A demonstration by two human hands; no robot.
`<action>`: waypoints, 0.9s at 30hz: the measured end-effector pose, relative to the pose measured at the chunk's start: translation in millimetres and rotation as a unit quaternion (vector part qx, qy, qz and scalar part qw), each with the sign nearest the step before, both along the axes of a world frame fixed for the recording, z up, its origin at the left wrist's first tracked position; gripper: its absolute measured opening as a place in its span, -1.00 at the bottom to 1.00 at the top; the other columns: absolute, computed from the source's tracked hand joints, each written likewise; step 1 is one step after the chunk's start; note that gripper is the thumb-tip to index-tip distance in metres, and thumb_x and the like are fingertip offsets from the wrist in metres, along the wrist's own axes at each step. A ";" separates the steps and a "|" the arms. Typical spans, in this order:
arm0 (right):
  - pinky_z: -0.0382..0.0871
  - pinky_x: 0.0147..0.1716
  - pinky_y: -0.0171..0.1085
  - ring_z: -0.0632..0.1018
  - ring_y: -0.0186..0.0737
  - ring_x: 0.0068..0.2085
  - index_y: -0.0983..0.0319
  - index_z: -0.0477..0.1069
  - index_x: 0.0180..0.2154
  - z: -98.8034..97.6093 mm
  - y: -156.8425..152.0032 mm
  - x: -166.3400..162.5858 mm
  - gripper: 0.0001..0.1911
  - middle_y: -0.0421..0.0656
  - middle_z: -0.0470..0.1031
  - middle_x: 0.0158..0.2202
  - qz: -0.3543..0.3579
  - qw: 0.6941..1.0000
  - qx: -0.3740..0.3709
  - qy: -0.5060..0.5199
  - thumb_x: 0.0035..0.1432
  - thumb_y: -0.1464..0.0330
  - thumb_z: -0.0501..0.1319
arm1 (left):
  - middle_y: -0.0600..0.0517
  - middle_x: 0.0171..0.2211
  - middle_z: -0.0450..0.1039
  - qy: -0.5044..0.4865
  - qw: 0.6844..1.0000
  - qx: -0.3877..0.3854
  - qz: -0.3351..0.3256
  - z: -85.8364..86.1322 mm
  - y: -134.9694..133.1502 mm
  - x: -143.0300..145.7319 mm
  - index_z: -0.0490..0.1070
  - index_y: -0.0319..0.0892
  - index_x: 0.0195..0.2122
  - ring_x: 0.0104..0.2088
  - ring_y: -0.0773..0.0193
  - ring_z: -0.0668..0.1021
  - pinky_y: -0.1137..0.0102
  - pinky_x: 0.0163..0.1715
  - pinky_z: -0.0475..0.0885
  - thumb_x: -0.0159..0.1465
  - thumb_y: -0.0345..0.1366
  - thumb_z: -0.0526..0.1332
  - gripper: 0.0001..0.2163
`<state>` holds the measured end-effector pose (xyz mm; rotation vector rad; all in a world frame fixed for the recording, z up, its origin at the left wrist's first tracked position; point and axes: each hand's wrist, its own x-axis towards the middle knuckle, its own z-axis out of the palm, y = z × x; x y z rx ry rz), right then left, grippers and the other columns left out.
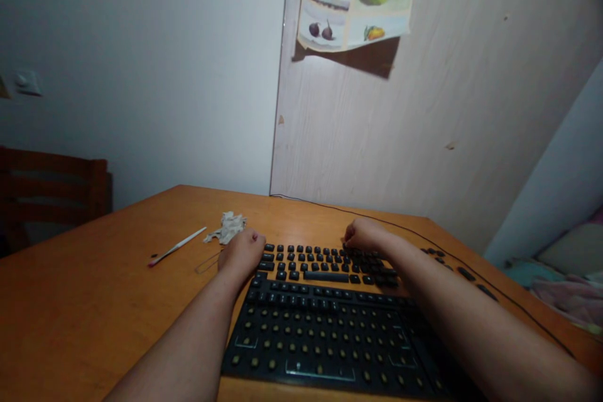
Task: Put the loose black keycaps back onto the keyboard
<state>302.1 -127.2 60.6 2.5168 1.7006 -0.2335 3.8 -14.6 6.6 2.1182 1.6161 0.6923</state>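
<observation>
My left hand (242, 252) rests on the wooden table as a closed fist, at the left end of the loose black keycaps (326, 276). I see nothing sticking out of it. My right hand (365, 234) is at the top row of those keycaps, its fingers curled down and pinched together. What lies between the fingertips is hidden. Nearer to me is the black keyboard (320, 372). Its top rows still carry keycaps, and bare switch stems show over most of the rest. My right forearm covers the keyboard's right part.
Left of my left hand lie a crumpled grey cloth or tissue (229, 226), a thin wire loop (207, 262) and a white brush-like stick (181, 242). A black cable (325, 205) runs along the table's back. More loose keycaps (466, 273) lie at the right.
</observation>
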 end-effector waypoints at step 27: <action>0.27 -0.41 -0.33 0.56 -0.19 -0.34 0.21 0.65 -0.37 -12.2 6.6 7.9 -0.84 -0.08 0.63 -0.37 -0.032 0.996 0.074 0.035 -0.09 0.33 0.38 | 0.03 -0.31 0.58 -0.002 1.000 0.005 -0.002 -3.7 2.1 -0.1 0.51 -0.04 -0.36 -0.34 0.17 0.53 0.40 -0.46 0.20 0.23 -0.06 0.06 -0.73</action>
